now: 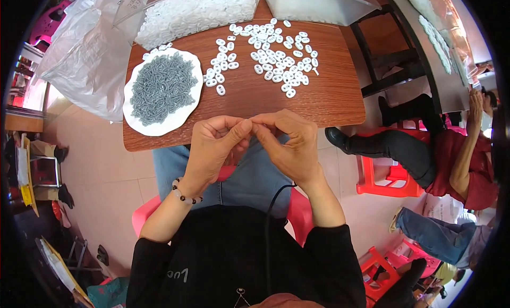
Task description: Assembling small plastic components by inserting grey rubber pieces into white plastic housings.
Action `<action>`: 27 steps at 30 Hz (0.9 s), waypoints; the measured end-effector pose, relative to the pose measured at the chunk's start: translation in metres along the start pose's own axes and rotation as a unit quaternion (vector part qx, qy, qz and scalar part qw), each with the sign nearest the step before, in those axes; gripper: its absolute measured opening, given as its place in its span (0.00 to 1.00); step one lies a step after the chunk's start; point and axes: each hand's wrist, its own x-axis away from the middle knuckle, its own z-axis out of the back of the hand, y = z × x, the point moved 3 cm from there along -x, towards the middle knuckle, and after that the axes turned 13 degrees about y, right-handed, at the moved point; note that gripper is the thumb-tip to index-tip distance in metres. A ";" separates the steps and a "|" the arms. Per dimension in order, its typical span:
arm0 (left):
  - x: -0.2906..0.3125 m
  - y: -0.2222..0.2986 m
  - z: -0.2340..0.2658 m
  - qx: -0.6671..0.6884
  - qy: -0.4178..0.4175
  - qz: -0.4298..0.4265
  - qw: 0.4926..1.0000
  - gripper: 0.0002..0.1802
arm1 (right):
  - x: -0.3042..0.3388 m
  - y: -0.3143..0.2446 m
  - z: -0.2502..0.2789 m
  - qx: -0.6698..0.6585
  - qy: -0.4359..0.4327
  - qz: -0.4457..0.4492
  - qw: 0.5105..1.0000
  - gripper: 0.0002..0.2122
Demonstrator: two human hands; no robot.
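Find the white two-holed pieces (278, 71) on the brown table (340, 85), beyond both hands and well apart from them. Spread in a larger loose group straight ahead and to the right, and in a smaller one to the left, near the scalloped white plate (158, 129). On that plate, to the far left of the hands, see small grey spring-like pieces (162, 87) in a broad heap.

Turning to the hands, see the left hand (210, 148) and the right hand (295, 148) meeting at the near edge of the table. Bent at the fingers, narrowed to a pinch on either side, with thumbs and forefingers close together. Cannot tell whether holding something tiny between the fingertips: too small and too covered to make out.

Along the far edge, note a clear bin (133, 13) full of white pieces at left and a second bin (319, 4) at right.
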 end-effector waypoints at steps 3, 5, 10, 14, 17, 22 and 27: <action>0.000 0.000 0.001 0.003 0.007 -0.020 1.000 0.11 | 0.000 0.001 -0.003 0.010 -0.009 0.010 1.000 0.05; 0.001 0.000 0.003 0.007 0.012 -0.015 1.000 0.10 | 0.003 0.008 -0.007 -0.002 -0.025 -0.016 1.000 0.06; 0.000 0.000 0.013 0.018 0.040 -0.011 0.999 0.10 | 0.008 0.017 -0.017 -0.113 -0.046 -0.181 0.976 0.09; 0.002 0.000 0.022 -0.008 0.042 -0.026 0.999 0.10 | 0.002 0.026 -0.015 -0.116 -0.064 -0.258 0.957 0.07; 0.005 0.002 0.025 -0.014 0.042 -0.025 0.999 0.11 | -0.004 0.024 -0.015 -0.113 -0.076 -0.274 0.952 0.05; 0.008 0.002 0.026 -0.023 0.037 -0.029 0.999 0.11 | -0.007 0.019 -0.018 -0.116 -0.103 -0.275 0.949 0.06; 0.010 0.001 0.024 -0.003 0.024 -0.049 0.998 0.10 | 0.004 0.013 -0.023 -0.173 -0.119 -0.340 0.917 0.06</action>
